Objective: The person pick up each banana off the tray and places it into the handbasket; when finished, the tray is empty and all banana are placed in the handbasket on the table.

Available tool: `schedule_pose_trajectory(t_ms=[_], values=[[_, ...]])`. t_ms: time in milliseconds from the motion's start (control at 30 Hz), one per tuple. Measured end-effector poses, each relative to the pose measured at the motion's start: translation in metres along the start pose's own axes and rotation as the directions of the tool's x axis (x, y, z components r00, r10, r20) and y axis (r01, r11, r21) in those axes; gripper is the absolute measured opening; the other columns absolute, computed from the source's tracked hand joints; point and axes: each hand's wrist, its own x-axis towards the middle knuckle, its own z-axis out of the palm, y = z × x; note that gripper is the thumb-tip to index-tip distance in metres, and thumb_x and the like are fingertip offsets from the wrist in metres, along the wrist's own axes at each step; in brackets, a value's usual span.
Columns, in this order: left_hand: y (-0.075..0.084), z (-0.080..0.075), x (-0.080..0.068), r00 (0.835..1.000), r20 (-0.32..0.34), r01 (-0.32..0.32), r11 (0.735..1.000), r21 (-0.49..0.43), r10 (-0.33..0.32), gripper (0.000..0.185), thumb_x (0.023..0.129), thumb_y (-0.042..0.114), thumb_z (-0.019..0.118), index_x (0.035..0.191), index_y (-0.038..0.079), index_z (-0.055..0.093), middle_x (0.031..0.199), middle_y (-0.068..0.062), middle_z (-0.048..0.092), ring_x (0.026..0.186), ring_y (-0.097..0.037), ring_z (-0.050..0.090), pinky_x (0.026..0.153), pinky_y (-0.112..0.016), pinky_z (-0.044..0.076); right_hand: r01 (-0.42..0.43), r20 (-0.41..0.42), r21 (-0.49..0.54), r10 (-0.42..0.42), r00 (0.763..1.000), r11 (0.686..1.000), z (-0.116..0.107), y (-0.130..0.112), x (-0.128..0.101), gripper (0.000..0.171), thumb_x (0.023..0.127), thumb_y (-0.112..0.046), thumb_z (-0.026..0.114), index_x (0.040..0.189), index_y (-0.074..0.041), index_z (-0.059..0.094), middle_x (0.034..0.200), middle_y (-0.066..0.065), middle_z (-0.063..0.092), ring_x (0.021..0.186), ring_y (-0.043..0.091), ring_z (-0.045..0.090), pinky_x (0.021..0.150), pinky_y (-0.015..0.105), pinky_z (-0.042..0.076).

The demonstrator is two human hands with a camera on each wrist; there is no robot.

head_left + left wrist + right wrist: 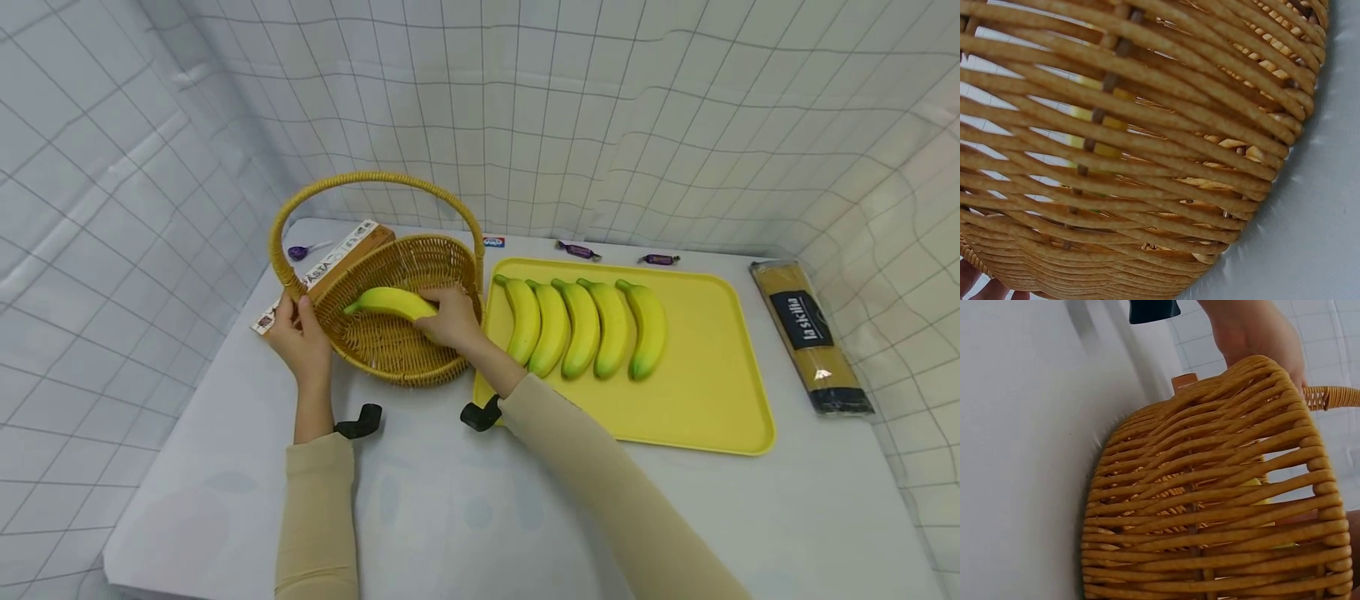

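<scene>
One yellow, green-tipped banana (390, 302)

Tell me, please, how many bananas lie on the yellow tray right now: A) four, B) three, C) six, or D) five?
D: five bananas lie side by side on the yellow tray, while a sixth banana is held over the wicker basket by the right hand.
</scene>
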Motion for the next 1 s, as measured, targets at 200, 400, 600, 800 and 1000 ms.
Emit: schedule_pose_trajectory(t_ms=[200,400,600,800,1000], values=[[0.001,0.001,-0.002,1.000,0.007,-0.008,1.000,0.018,0.008,0.029,0.100,0.015,0.050,0.118,-0.003,0.065,0.113,-0.021,0.067,0.090,-0.001,0.056,0.077,-0.014,0.044,-0.029,0.052,0.040,0.027,0.998,0.999,0.004,0.003,0.001,0.054,0.083,-0.010,0.076,0.134,-0.007,0.059,0.135,0.009,0.060,0.116,0.022,0.059,0.089,0.031,0.050],[0.001,0.000,-0.002,1.000,0.000,-0.007,1.000,0.008,0.007,0.028,0.100,0.013,0.050,0.116,-0.004,0.065,0.111,-0.023,0.067,0.088,0.000,0.054,0.076,-0.014,0.043,-0.054,0.097,0.017,0.052,0.994,0.998,0.009,0.002,0.004,0.053,0.081,-0.008,0.077,0.131,-0.006,0.062,0.132,0.009,0.062,0.117,0.022,0.058,0.091,0.031,0.050],[0.000,-0.001,-0.001,1.000,-0.013,-0.008,1.000,-0.007,0.008,0.029,0.100,0.014,0.050,0.117,-0.004,0.064,0.110,-0.024,0.066,0.088,0.001,0.054,0.076,-0.014,0.043,-0.062,0.101,-0.036,0.066,0.993,0.997,0.015,0.001,0.008,0.057,0.078,-0.010,0.081,0.132,-0.007,0.061,0.129,0.009,0.064,0.114,0.022,0.060,0.089,0.031,0.052],[-0.001,-0.002,-0.001,1.000,-0.021,0.002,1.000,-0.015,-0.002,0.028,0.100,0.013,0.051,0.116,-0.004,0.065,0.110,-0.023,0.067,0.085,0.001,0.053,0.074,-0.014,0.042,-0.067,0.114,-0.133,0.083,0.990,0.989,0.022,-0.001,0.008,0.058,0.078,-0.015,0.082,0.131,-0.006,0.061,0.129,0.009,0.063,0.110,0.021,0.060,0.086,0.031,0.051],[0.001,0.000,-0.001,1.000,-0.019,-0.009,1.000,-0.022,0.008,0.026,0.100,0.012,0.051,0.112,-0.005,0.066,0.106,-0.021,0.066,0.085,0.000,0.053,0.074,-0.014,0.042,-0.088,0.133,-0.148,0.108,0.985,0.985,0.023,-0.001,0.008,0.056,0.078,-0.019,0.082,0.130,-0.008,0.063,0.126,0.007,0.064,0.095,0.016,0.054,0.071,0.023,0.044]])
